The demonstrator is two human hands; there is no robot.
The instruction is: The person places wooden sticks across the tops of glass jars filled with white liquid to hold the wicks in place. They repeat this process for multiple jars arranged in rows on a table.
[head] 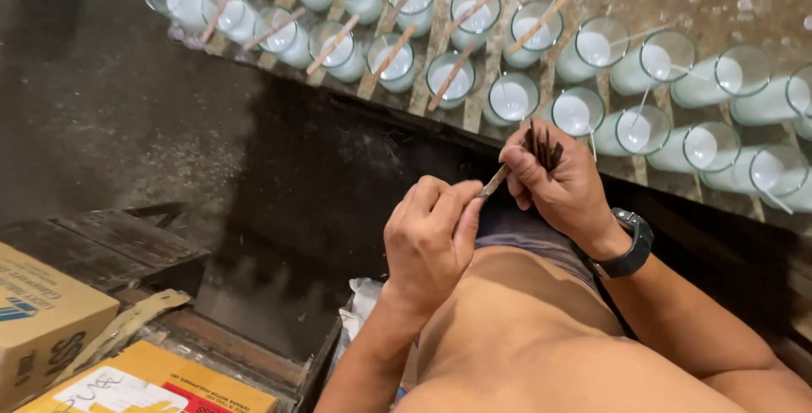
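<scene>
Pinching a thin wooden stick (495, 181) at frame centre, left hand (431, 240) closed on its lower end, right hand (558, 180) clenched around a bundle of dark sticks (541, 147), wax-filled glasses (512, 96) in rows across the top, cardboard boxes (46, 316) lower left

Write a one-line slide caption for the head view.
Left hand pulls one wooden stick from the bundle in the right hand, beside wax-filled glasses.

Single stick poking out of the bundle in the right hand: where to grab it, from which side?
Pinch the free lower end of the stick, coming from the left: it angles down-left out of the right hand, whose fist covers the rest. The left hand already has its fingertips there.
</scene>
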